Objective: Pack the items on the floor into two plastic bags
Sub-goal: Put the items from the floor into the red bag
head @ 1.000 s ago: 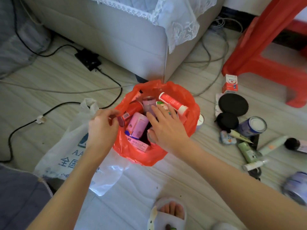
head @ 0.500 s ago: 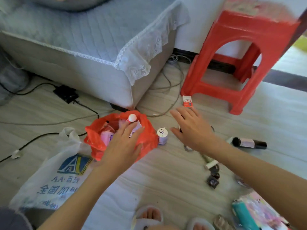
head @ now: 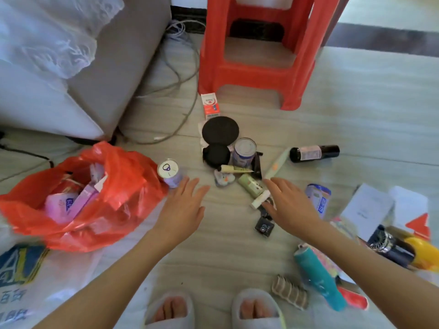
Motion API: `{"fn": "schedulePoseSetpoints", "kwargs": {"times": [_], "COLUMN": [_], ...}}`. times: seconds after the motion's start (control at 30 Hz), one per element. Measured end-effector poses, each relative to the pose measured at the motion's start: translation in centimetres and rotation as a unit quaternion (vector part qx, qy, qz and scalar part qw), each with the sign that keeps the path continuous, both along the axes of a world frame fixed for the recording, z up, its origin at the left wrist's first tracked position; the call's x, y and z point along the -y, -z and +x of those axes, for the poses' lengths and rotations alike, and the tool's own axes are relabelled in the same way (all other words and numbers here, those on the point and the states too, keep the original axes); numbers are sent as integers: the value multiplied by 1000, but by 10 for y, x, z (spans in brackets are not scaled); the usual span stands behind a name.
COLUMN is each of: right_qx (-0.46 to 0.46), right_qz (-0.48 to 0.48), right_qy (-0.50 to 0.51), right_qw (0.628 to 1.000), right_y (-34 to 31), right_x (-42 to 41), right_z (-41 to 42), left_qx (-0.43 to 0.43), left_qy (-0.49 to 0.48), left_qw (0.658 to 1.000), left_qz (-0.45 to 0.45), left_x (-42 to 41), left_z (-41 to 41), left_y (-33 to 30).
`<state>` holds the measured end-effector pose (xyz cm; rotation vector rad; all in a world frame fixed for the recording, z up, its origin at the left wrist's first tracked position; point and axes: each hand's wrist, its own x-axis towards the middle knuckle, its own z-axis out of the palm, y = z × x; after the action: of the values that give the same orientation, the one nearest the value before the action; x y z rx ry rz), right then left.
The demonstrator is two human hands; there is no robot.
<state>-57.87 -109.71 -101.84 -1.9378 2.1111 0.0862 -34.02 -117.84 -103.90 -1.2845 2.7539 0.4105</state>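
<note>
A red plastic bag [head: 123, 186] stands open on the floor at the left with pink and purple boxes inside. Partly under it lies a flat white plastic bag [head: 26, 288] with blue print. My left hand [head: 184, 205] hovers empty, fingers straight, just right of the red bag and below a small purple can [head: 169, 172]. My right hand [head: 288, 205] is spread over a pile of items: a green tube [head: 249, 185], a white stick [head: 259, 199], a small black square packet [head: 263, 226]. Farther back lie two black round cases [head: 219, 130], a tin can [head: 244, 151] and a dark bottle [head: 314, 153].
A red plastic stool [head: 256, 53] stands behind the pile, a red-white carton [head: 210, 106] at its foot. A grey sofa [head: 114, 74] and loose cables [head: 183, 91] fill the back left. At the right lie a teal tube [head: 320, 281], white boxes [head: 368, 207] and a hair roller [head: 289, 292].
My left hand has left the red bag and moved right over the floor. My right hand has drawn back from the far carton to the pile's near side. The view has tilted down.
</note>
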Motion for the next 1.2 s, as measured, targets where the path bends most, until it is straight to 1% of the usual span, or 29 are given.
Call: {"fn": "schedulePoseSetpoints", "kwargs": {"times": [0.07, 0.13, 0.2, 0.3, 0.33, 0.37, 0.43, 0.5, 0.6, 0.67, 0.7, 0.73, 0.87, 1.0, 1.07, 1.17, 1.2], "right_qx": [13, 29, 51, 47, 47, 49, 50, 37, 22, 31, 39, 45, 83, 130, 156, 220, 234], "right_qz": [21, 39, 37, 42, 44, 45, 52, 70, 55, 51, 63, 81, 90, 59, 39, 46, 45], "right_qy": [3, 19, 59, 113, 133, 152, 177, 186, 184, 183, 179, 174, 151, 131, 145, 190, 191], "right_qw": [1000, 999, 996, 992, 989, 986, 982, 979, 981, 981, 981, 980, 981, 981, 976, 956, 952], "right_y": [25, 49, 67, 94, 101, 108, 118, 121, 126, 127, 125, 123, 111, 86, 71, 48, 39], "right_x": [5, 18, 34, 54, 58, 61, 68, 74, 78, 77, 76, 73, 65, 62, 60, 53, 52], "right_z": [-9, -13, -9, 3, 8, 13, 21, 29, 32, 31, 31, 31, 35, 47, 57, 75, 81], "left_qx": [46, 63, 65, 84, 105, 130, 148, 156, 160, 141, 138, 138, 109, 113, 63, -74, -120], "left_qy": [0, -5, -21, -65, -83, -103, -133, -133, -118, -93, -85, -82, -91, -138, -171, -234, -245], "left_qw": [999, 998, 998, 992, 988, 984, 979, 978, 977, 982, 983, 984, 989, 982, 980, 963, 956], "left_qz": [22, 22, -4, -72, -78, -67, -36, -35, -73, -87, -85, -73, -34, 69, 85, 112, 106], "left_x": [7, 18, 35, 67, 73, 78, 82, 82, 88, 86, 83, 78, 62, 47, 34, 5, -4], "left_z": [-4, -7, -6, -3, -1, -1, -3, -6, -4, -2, -1, 0, -1, -1, 4, 21, 30], "left_y": [22, 35, 43, 45, 45, 45, 46, 45, 48, 52, 54, 57, 59, 47, 31, -3, -15]}}
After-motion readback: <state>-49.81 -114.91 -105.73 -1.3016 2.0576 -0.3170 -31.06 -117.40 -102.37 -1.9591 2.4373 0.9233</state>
